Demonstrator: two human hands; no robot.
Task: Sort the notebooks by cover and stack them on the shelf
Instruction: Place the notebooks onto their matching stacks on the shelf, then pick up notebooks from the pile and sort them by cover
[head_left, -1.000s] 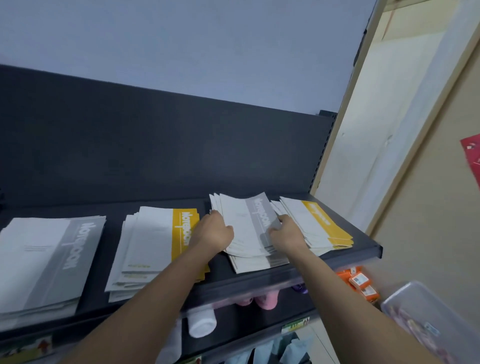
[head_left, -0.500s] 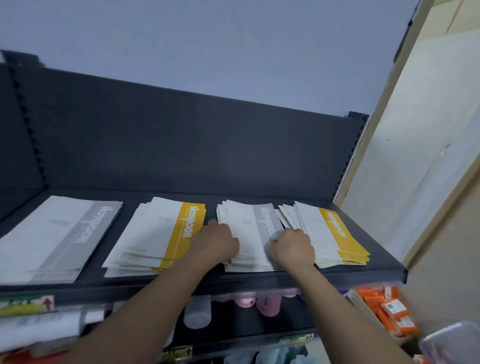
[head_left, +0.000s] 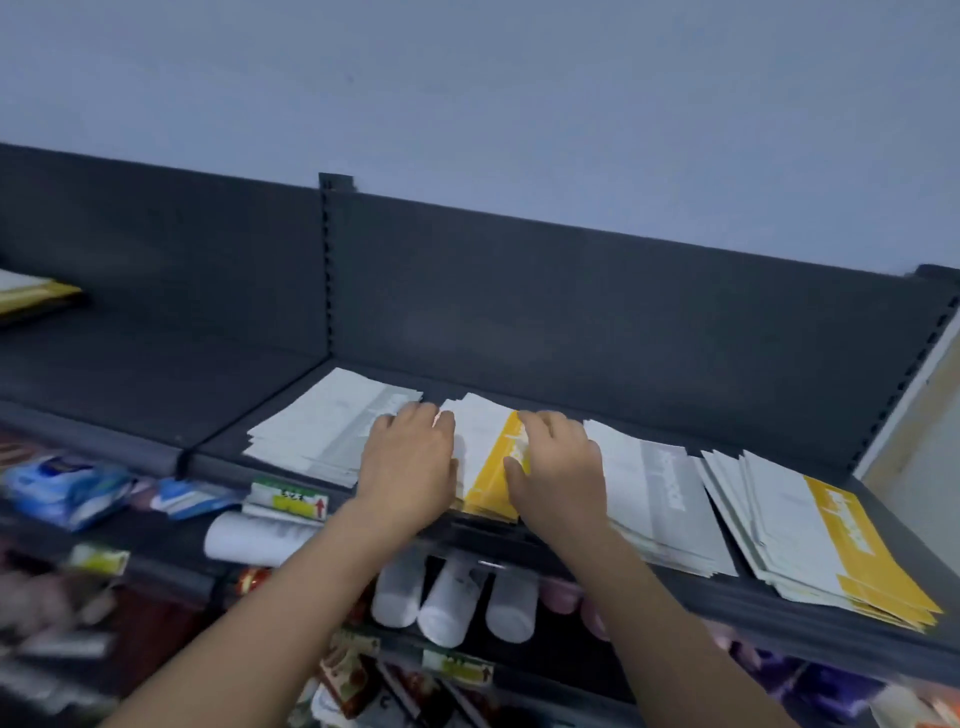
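Observation:
Four stacks of thin notebooks lie side by side on the dark top shelf (head_left: 228, 447). From the left: a grey-band stack (head_left: 322, 431), a yellow-band stack (head_left: 488, 467), another grey-band stack (head_left: 660, 493) and a second yellow-band stack (head_left: 810, 535). My left hand (head_left: 410, 467) presses the left edge of the first yellow-band stack, partly over the neighbouring grey one. My right hand (head_left: 556, 467) grips its right edge, thumb on the yellow band. The stack's lower part is hidden by my hands.
A dark back panel (head_left: 571, 312) closes the shelf behind. On the shelf below lie white bottles (head_left: 447, 603), a price tag (head_left: 288, 501) and blue packets (head_left: 67, 488). Another yellowish stack (head_left: 31, 293) sits far left on the adjoining shelf.
Both hands left the right grey-band stack and moved one stack to the left, onto the yellow-band stack. My view swung left, showing more of the lower shelves.

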